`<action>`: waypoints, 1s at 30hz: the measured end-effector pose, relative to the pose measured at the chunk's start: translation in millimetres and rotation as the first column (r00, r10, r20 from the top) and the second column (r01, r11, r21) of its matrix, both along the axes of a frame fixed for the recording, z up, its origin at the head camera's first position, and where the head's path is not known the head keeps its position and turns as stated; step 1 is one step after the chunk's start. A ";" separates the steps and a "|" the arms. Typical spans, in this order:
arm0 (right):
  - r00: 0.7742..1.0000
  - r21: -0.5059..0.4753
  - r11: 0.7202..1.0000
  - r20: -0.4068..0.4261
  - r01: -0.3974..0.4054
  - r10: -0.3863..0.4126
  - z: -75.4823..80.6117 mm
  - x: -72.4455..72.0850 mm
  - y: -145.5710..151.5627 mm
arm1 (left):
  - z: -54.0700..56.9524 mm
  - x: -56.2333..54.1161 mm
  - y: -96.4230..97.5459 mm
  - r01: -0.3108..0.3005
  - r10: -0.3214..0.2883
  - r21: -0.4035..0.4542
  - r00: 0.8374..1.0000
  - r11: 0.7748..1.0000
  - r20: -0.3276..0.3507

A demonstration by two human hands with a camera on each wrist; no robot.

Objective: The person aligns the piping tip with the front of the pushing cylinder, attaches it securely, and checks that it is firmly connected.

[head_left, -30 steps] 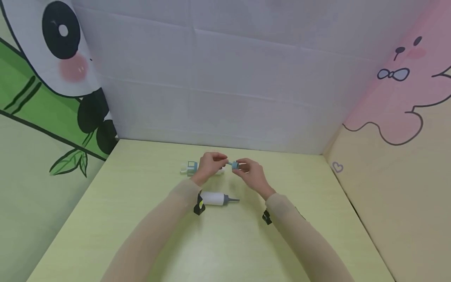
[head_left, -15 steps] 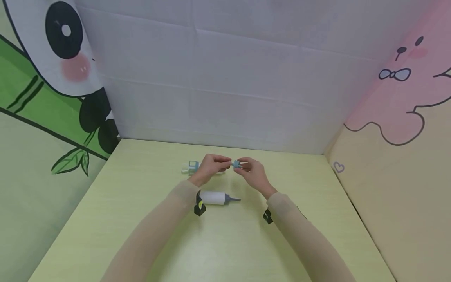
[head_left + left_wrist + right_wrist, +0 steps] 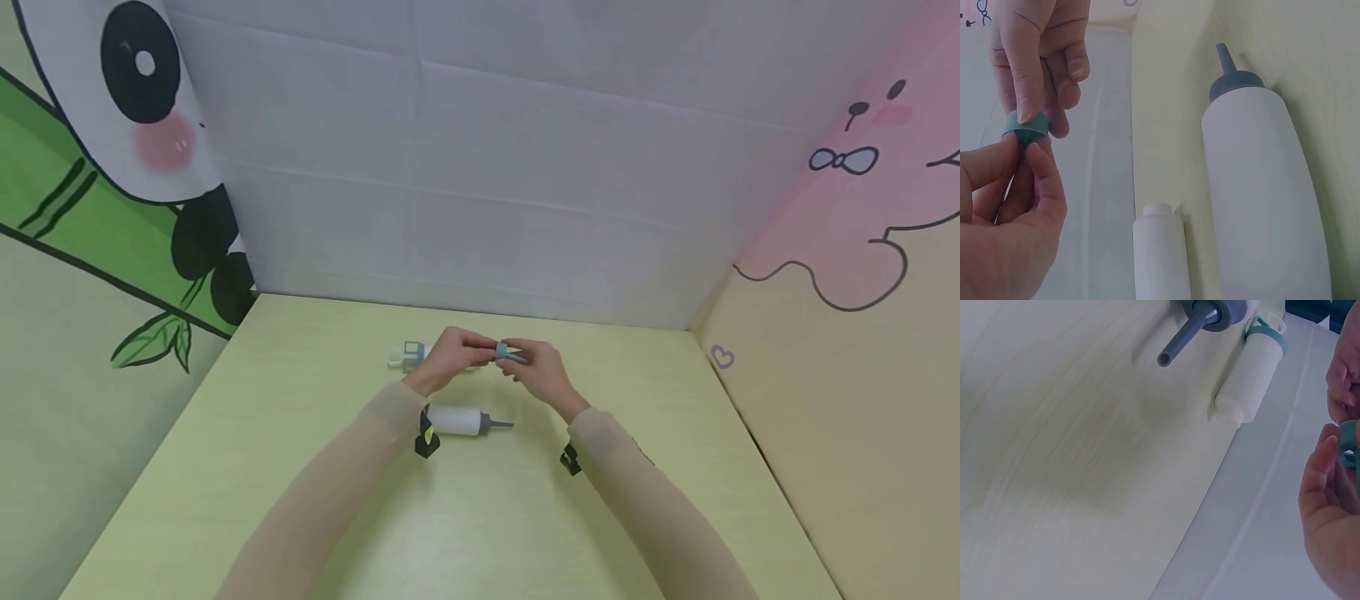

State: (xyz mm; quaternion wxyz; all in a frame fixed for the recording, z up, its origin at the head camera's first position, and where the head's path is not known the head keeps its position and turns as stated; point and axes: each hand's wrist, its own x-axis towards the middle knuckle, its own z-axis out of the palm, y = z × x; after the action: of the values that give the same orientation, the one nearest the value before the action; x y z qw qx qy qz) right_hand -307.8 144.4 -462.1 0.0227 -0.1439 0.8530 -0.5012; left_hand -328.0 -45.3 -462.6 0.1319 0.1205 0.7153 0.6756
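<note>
A small teal cap (image 3: 502, 351) is held in the air between my two hands above the far part of the table. My left hand (image 3: 450, 358) pinches it from the left with thumb and fingertips. From the other side my right hand (image 3: 542, 367) grips the cap's rim between thumb and fingers. The left wrist view shows both sets of fingertips meeting at the cap (image 3: 1029, 125); its inside is mostly hidden. A hole shows in the teal cap (image 3: 1349, 445) at the right wrist view's edge. Behind my left hand lies a white bottle (image 3: 1250, 378) with a teal collar.
A larger white squeeze bottle (image 3: 456, 421) with a grey nozzle (image 3: 1236, 81) lies on its side nearer to me, partly behind my left wrist. The pale wooden table (image 3: 480, 517) ends at a white cloth backdrop (image 3: 480, 183). Printed cartoon panels stand at both sides.
My left fingers have moved right, up against the cap, covering the thin stem seen earlier. My right fingers have shifted slightly around it. The bottles stay put.
</note>
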 end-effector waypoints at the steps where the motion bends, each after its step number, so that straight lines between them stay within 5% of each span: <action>1: 1.000 0.006 1.000 -0.001 0.000 0.000 0.3 0.2 0.1 | 0.4 0.4 0.1 -0.009 0.009 -0.015 1.000 1.000 -0.002; 10: 0.997 0.118 0.993 -0.074 0.022 -0.013 0.4 0.0 0.4 | 3.4 1.8 1.6 -0.047 0.041 -0.113 0.998 0.992 -0.056; 24: 0.999 0.067 0.998 -0.049 -0.005 0.008 -9.5 -2.8 2.4 | 5.1 2.3 8.6 -0.056 0.011 -0.329 0.990 0.943 -0.138; 30: 1.000 0.043 0.999 -0.026 -0.013 0.014 -10.7 -4.1 2.7 | 4.5 1.2 9.3 -0.048 -0.003 -0.336 0.989 0.941 -0.151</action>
State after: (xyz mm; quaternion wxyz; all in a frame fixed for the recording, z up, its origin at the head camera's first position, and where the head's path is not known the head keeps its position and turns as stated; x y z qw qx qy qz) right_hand -311.9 147.1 -472.8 0.0179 -0.1556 0.8628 -0.4807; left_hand -326.8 -36.0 -458.1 0.0891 0.1380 0.8299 0.5332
